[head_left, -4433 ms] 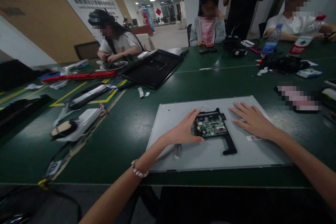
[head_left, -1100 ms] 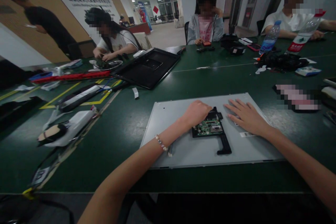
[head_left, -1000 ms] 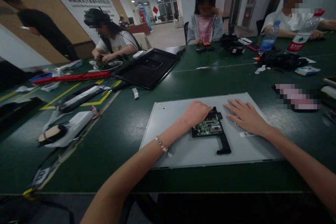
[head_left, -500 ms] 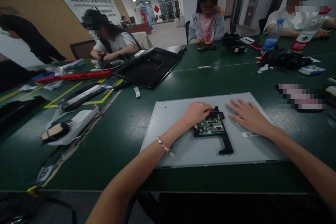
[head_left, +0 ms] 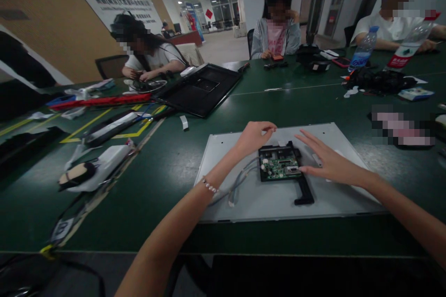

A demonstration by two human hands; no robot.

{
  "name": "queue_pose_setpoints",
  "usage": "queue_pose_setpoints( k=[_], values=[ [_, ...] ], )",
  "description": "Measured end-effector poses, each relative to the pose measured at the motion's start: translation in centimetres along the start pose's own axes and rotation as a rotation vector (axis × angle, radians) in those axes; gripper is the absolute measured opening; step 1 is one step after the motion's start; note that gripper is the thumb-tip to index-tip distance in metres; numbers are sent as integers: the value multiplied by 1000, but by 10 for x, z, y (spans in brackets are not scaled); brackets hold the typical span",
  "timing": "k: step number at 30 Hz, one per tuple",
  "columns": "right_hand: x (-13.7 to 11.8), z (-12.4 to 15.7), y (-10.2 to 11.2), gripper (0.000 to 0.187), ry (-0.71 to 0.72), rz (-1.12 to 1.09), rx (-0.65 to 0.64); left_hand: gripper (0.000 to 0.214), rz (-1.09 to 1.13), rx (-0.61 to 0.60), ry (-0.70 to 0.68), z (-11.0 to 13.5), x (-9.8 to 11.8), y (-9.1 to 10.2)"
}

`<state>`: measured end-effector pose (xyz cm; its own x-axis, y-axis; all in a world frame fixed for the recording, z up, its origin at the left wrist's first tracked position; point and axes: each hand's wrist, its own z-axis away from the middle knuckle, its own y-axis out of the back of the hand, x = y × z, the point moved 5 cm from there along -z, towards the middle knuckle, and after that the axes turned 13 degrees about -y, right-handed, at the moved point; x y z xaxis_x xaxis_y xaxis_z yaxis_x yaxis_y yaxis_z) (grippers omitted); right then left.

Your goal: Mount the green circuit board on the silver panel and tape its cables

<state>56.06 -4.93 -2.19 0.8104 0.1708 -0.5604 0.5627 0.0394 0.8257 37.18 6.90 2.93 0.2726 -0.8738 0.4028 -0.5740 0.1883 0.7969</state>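
On the table before me lies a flat light-grey metal panel. A green circuit board sits on it in a black plastic bracket, whose arm bends down at the right. Just above the board's upper left, my left hand is lifted with fingers loosely curled, thumb and fingertips apart, nothing visible between them. My right hand hovers at the board's right with fingers spread and the thumb near a metal connector. Grey cables run from the board's left side and pass under my left forearm.
A black plastic frame lies beyond the panel. Left stand a white-and-black device and a long red strip. Bottles, black bundled items and a blurred pink object are right. Several people sit across.
My left hand has lifted from the board's top edge and moved up and left. My right hand has risen off the panel, thumb now near the board. Cables at the left have come into view.
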Motion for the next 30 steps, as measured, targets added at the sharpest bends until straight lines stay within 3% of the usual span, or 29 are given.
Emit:
queue_pose_setpoints(
  k=[3, 6, 11, 14, 20, 25, 30],
  values=[
    [-13, -1, -10, 98, 28, -27, -108, 29, -166, -52, 79, 3, -24, 34],
    [-18, -5, -18, 103, 30, -39, -183, 29, -352, -103, 236, 18, -61, 73],
    [-18, -9, -21, 98, 21, -42, -152, 34, -618, -64, 530, 70, -129, 139],
    [-19, -8, -22, 94, 34, -54, -109, 41, -693, -28, 658, 108, -160, 163],
    [-21, -4, -24, 93, 50, -61, -57, 51, -732, -123, 849, 157, -194, 167],
    [-21, -4, -25, 97, 58, -48, -45, 43, -741, -97, 911, 163, -202, 163],
    [-22, -4, -25, 98, 69, -36, -52, 38, -803, -71, 891, 160, -195, 163]
  ],
)
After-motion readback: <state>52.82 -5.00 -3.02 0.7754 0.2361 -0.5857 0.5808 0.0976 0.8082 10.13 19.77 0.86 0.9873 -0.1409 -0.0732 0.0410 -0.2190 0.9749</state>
